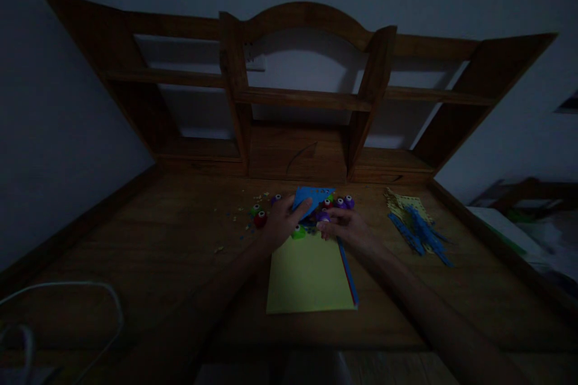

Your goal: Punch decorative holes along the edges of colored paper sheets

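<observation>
Left hand (279,221): grip pinching a hole-punched blue sheet (303,197). Right hand (351,227): grip around a purple punch (323,216), beyond yellow paper (311,277) on the counter (180,252). Behind: wooden hutch (298,156), compartmented.

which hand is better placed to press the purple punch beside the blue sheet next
Probably the right hand: it holds that purple punch, while the left hand is busy gripping the blue sheet.
</observation>
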{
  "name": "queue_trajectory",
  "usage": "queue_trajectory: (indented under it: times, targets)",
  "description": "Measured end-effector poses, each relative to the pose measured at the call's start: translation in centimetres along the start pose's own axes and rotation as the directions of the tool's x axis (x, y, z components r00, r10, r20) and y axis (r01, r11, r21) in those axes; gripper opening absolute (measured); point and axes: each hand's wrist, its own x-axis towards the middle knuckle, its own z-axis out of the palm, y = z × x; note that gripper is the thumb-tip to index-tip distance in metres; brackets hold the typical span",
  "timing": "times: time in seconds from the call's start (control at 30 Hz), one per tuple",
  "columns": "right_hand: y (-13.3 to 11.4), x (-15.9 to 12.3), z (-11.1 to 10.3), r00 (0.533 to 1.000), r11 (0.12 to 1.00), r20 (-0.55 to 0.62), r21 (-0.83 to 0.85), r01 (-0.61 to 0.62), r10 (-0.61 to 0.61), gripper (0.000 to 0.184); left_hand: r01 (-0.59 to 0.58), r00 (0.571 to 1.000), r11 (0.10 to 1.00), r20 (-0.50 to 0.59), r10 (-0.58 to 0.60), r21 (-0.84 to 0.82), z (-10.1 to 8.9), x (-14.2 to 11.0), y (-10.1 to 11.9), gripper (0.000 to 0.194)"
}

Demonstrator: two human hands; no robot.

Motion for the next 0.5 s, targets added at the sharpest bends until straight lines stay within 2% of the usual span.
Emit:
queue_trajectory:
  times: [0.13, 0.2, 0.3, 0.43, 0.5]
  targets:
    - [-1.6, -0.5, 0.3, 0.984, 0.988, -0.157, 0.113, 0.108, -0.090, 0.025, 0.186, 0.982, 0.937, 0.067, -0.174, -0.296, 0.2, 0.0, -0.3, 0.036]
    - [-2.8, -0.9, 0.2, 0.978, 0.975, -0.164, 0.158, 0.157, -0.131, 0.025, 0.266, 0.964, 0.886, 0.103, -0.245, -0.381, 0.3, 0.0, -0.3, 0.036]
    - [-4.0, -1.2, -0.2, 0.979, 0.962, -0.116, 0.196, 0.190, -0.170, 0.026, 0.313, 0.949, 0.862, 0.153, -0.274, -0.399, 0.3, 0.2, -0.2, 0.036]
    - [-4.0, -1.2, -0.5, 0.989, 0.968, -0.074, 0.211, 0.138, -0.125, 0.029, 0.342, 0.933, 0.855, 0.251, -0.259, -0.390, 0.5, 0.5, 0.2, 0.040]
    - [-3.7, -1.2, -0.4, 0.988, 0.972, -0.101, 0.195, 0.133, -0.115, 0.030, 0.278, 0.950, 0.898, 0.233, -0.206, -0.340, 0.6, 0.6, 0.4, 0.044]
